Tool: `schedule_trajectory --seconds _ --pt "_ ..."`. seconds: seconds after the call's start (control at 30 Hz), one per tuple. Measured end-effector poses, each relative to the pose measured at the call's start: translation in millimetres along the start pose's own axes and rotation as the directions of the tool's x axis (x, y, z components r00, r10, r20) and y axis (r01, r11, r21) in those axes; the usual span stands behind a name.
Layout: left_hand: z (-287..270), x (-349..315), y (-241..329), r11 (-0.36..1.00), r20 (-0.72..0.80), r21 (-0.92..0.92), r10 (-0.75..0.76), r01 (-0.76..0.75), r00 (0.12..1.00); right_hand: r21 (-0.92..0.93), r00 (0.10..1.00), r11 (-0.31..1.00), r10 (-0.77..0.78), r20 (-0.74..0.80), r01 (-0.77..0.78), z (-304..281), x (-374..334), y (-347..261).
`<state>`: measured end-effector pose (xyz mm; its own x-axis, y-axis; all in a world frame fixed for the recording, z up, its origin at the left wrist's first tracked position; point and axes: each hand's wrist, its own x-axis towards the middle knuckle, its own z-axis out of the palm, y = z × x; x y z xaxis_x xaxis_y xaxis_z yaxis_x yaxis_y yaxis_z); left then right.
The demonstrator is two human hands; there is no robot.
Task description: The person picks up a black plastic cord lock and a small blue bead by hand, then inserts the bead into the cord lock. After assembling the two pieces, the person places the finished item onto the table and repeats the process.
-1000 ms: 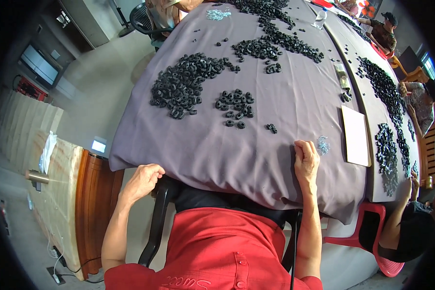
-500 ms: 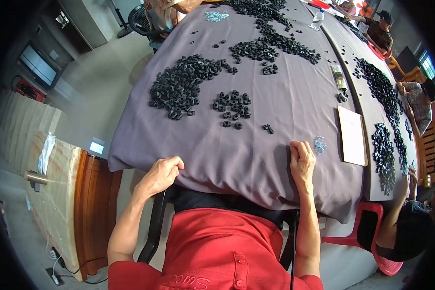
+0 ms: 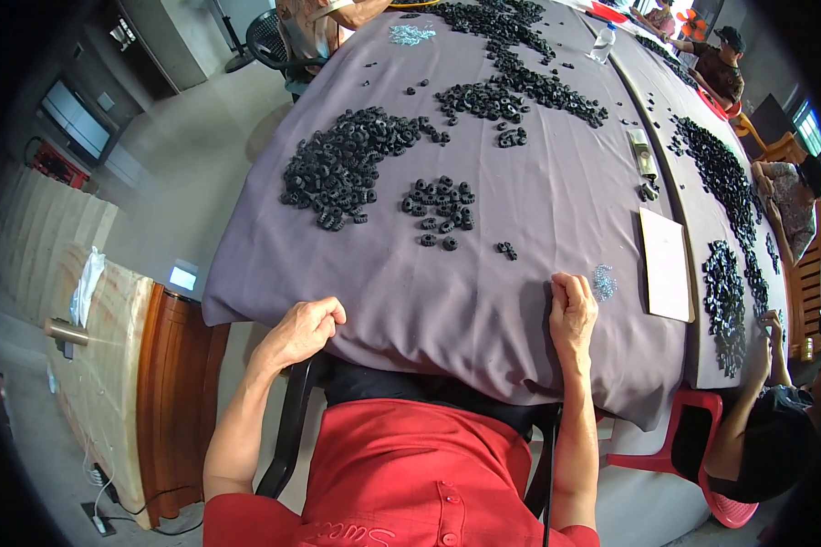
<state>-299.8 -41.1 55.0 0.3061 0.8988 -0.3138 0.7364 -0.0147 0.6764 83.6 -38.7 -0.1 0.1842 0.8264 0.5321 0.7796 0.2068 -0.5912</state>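
Note:
My left hand (image 3: 303, 330) is closed, its knuckles up, at the near left edge of the grey-mauve tablecloth (image 3: 383, 292). My right hand (image 3: 572, 305) is also closed, resting on the cloth nearer the right side. The undersides of both sets of fingers are hidden, so I cannot make out what they hold, if anything. Just right of my right hand lies a small heap of light blue bits (image 3: 604, 283). Beyond my hands are a few joined black ridged pieces (image 3: 506, 250), a loose group of black ridged rings (image 3: 440, 208) and a larger pile of them (image 3: 337, 164).
A flat pale board (image 3: 665, 264) lies right of the blue bits. More black piles (image 3: 725, 301) cover the adjoining right table, where other people sit. A clear bottle (image 3: 602, 43) stands far back. At the lower right is a red plastic chair (image 3: 675, 447); a wooden cabinet (image 3: 178, 401) stands left.
My view has shifted slightly, so the table's right side appears a little lower. Both my hands stay closed in nearly the same places. At the right, a person's hand has risen slightly.

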Motion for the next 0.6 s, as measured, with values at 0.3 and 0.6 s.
schedule_trajectory --seconds 0.3,0.6 --pt "3 0 -2 1.000 -0.006 -0.009 -0.007 0.007 1.000 -0.127 0.982 0.976 0.164 -0.097 -0.176 0 -3 11" --pt "3 3 -2 1.000 0.005 0.013 -0.022 0.022 1.000 -0.185 0.986 0.979 0.058 -0.154 -0.087 -1 -2 15"
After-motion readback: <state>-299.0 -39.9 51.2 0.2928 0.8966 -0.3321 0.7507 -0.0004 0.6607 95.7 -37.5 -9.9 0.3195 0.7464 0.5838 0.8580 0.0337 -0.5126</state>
